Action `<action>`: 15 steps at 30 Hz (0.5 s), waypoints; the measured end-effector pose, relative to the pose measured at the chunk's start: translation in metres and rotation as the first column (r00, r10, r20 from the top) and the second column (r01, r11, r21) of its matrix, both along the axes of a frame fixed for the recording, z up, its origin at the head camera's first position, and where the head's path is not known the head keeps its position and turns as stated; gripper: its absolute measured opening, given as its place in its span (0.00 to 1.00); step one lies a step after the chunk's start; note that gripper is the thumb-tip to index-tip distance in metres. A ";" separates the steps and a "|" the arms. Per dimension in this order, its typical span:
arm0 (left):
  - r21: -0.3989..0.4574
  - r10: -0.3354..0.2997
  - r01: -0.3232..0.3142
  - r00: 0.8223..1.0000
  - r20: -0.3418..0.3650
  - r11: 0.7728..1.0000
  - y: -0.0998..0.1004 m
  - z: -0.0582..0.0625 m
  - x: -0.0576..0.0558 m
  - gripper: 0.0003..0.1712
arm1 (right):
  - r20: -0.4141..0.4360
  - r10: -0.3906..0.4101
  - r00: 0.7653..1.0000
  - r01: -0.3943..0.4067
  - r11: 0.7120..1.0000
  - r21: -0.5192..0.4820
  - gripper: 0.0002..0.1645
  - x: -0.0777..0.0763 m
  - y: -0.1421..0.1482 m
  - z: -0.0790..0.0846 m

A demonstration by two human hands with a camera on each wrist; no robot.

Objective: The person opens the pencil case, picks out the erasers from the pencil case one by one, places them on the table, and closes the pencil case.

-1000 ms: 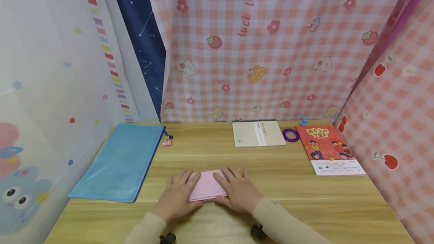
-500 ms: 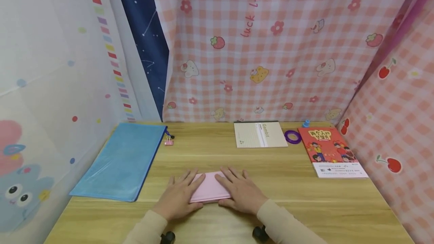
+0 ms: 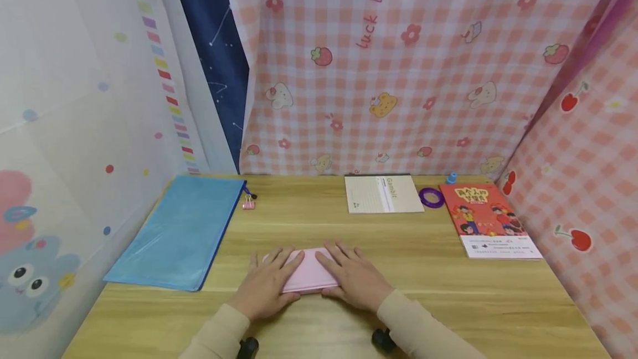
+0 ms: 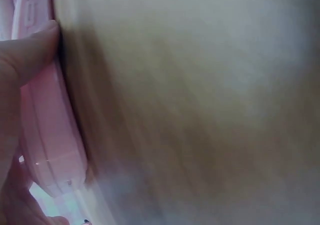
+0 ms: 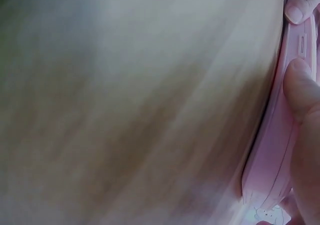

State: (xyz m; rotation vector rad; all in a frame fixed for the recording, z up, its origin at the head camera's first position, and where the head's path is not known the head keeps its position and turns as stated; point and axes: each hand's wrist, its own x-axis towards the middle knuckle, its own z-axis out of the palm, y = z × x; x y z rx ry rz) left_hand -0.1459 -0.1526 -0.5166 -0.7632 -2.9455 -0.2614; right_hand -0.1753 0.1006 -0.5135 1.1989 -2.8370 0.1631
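Far left there's a blue folder (image 3: 174, 231), pink binder clip (image 3: 248, 204) just beside it. Then the left hand (image 3: 269, 284), fingers spread over one end of a pink latched case (image 3: 310, 273) lying on the table (image 3: 423, 298), thumb on its front. Right hand (image 3: 358, 281)'s spread likewise. Further right: Gambit notebook (image 3: 366, 195), red book (image 3: 480, 212).

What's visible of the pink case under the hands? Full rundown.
The pink case is flat and box-like, apparently plastic, with a smooth top, plus a seam and a small raised slotted tab on its near side. It looks closed and lies flat on the wood-grain table in front of the person. The left hand and right hand hold its two ends, fingers over the top, thumbs on the near side. Covered parts and contents can't be seen.
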 end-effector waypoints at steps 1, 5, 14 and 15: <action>0.001 0.002 -0.002 1.000 -0.003 1.000 0.000 0.000 0.000 0.47 | -0.001 0.000 1.000 0.000 1.000 0.005 0.46 0.000 0.000 0.000; -0.004 0.004 -0.004 1.000 -0.009 1.000 0.001 -0.001 0.000 0.47 | -0.020 0.006 1.000 -0.005 1.000 0.029 0.47 0.000 -0.001 0.001; -0.018 0.014 -0.015 1.000 -0.024 1.000 0.001 0.001 0.000 0.48 | -0.063 0.022 0.998 -0.016 0.996 0.088 0.45 0.000 -0.001 0.002; -0.023 0.015 -0.015 1.000 -0.026 1.000 0.001 0.001 0.000 0.48 | -0.064 0.023 0.998 -0.017 0.996 0.089 0.45 0.000 -0.001 0.002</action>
